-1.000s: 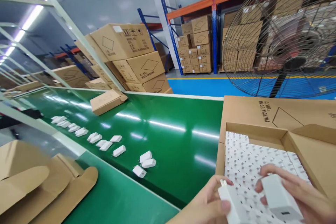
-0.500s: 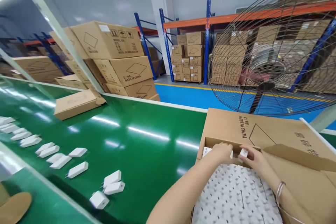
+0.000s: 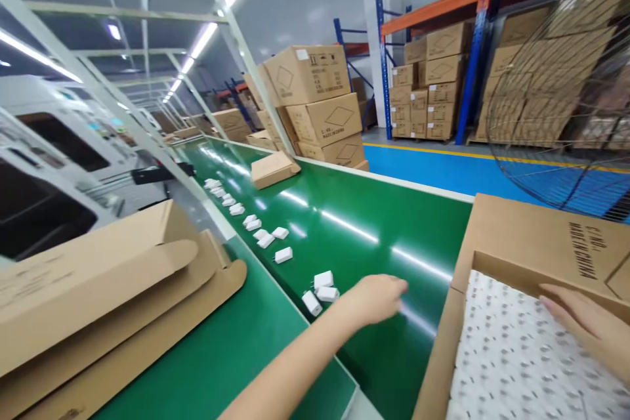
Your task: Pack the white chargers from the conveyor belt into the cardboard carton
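My left hand (image 3: 381, 298) is above the green conveyor belt, to the right of a small cluster of white plug chargers (image 3: 323, 279). Its fingers point right, loosely bent, and nothing shows in them. My right hand (image 3: 581, 318) rests with fingers stretched out over the packed white chargers (image 3: 512, 348), near the far inner wall of an open cardboard box (image 3: 438, 361). The chargers in the box stand tightly in rows. More loose white chargers (image 3: 266, 238) lie in a scattered line along the belt's near side.
Flattened-looking cardboard cartons (image 3: 113, 282) lie on the green side table (image 3: 197, 348) at left. Across the belt (image 3: 354, 210) sits a small carton (image 3: 273, 169). Stacked boxes (image 3: 325, 118) stand behind it, and a large wire fan (image 3: 566, 131) is at right.
My left hand has left the box and moved left over the belt. The right hand's white charger is no longer visible, and its fingers are now straight. The view has turned left.
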{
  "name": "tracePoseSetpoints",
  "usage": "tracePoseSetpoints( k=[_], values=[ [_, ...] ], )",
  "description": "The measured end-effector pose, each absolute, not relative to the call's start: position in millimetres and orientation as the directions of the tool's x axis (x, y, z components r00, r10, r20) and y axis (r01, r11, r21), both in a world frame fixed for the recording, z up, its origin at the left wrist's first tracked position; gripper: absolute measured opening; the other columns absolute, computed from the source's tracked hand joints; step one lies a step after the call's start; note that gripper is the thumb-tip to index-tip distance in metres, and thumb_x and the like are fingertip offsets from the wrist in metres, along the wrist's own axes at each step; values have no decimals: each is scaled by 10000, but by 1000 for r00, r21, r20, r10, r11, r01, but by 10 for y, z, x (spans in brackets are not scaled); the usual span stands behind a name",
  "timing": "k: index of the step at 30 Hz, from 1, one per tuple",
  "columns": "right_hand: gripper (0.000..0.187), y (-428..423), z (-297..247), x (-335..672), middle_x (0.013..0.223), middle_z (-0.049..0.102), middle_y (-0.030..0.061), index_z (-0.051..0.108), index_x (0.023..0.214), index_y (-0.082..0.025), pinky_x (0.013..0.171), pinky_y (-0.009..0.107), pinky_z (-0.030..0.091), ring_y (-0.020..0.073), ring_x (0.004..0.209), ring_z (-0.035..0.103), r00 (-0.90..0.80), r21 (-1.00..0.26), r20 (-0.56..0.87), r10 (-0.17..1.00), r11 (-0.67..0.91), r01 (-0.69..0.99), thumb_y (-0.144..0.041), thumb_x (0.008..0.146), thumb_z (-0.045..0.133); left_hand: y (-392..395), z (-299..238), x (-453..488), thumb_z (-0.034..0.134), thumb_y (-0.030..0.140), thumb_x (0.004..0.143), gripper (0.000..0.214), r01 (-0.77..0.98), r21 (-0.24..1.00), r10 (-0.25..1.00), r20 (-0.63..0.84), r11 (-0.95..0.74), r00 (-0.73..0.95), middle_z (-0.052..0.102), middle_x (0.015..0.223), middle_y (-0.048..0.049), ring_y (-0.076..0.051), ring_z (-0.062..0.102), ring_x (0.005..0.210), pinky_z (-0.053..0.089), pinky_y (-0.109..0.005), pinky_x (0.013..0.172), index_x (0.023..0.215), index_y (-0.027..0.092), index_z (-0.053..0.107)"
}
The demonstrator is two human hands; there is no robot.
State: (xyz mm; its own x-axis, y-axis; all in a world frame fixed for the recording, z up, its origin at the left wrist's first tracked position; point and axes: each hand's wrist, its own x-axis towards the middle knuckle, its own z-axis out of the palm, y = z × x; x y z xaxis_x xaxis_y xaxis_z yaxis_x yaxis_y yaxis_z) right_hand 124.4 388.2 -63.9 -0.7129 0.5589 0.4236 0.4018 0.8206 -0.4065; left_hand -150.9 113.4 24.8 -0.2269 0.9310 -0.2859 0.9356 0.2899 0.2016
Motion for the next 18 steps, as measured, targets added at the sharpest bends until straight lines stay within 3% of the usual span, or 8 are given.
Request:
tracePoseSetpoints(
  k=[3, 5, 11, 14, 18],
  values=[
    [360, 3471, -438, 793, 1147, 635, 144, 557, 1127, -224, 795, 451, 501, 322, 998, 616, -806, -320, 298, 511, 849, 420, -467, 921, 391, 396, 165, -2033, 428, 61, 754, 338, 845, 20, 805, -317, 535, -502, 646, 1022, -141, -295, 583, 1012, 440, -411, 868, 1034, 137, 603],
    [359, 3001, -299, 327, 1178, 607, 147, 522, 1163, -189, 834, 449, 499, 301, 1054, 586, -892, -331, 223, 394, 891, 311, -407, 952, 330, 89, 63, -2269, 447, 41, 736, 345, 793, -44, 738, -338, 607, -584, 640, 1028, -146, -309, 581, 1008, 445, -428, 849, 1030, 133, 602],
    [172, 1518, -257, -1095, 1058, 636, 65, 591, 1060, -149, 882, 423, 479, 215, 1018, 586, -992, -324, 70, 105, 943, 77, -172, 913, 506, -72, -225, -2465, 627, 123, 685, 323, 766, -17, 685, -433, 643, -585, 647, 1045, -78, -233, 632, 911, 498, -336, 758, 1000, 194, 608],
    [180, 1092, -350, -1491, 1061, 619, 60, 605, 1031, -144, 869, 453, 477, 221, 1005, 580, -996, -349, -34, 80, 933, 87, -259, 895, 578, -50, -215, -2444, 648, 120, 652, 300, 769, 9, 707, -401, 639, -583, 652, 1009, -75, -260, 634, 926, 491, -324, 757, 936, 208, 609],
    [231, 992, -434, -1637, 1111, 599, 69, 596, 1065, -151, 882, 463, 467, 226, 1009, 574, -977, -457, -161, 143, 866, 202, -300, 889, 590, -145, -42, -2385, 547, 116, 760, 224, 785, 67, 758, -318, 616, -569, 623, 1037, -85, -256, 628, 934, 487, -338, 773, 970, 192, 568]
  ],
)
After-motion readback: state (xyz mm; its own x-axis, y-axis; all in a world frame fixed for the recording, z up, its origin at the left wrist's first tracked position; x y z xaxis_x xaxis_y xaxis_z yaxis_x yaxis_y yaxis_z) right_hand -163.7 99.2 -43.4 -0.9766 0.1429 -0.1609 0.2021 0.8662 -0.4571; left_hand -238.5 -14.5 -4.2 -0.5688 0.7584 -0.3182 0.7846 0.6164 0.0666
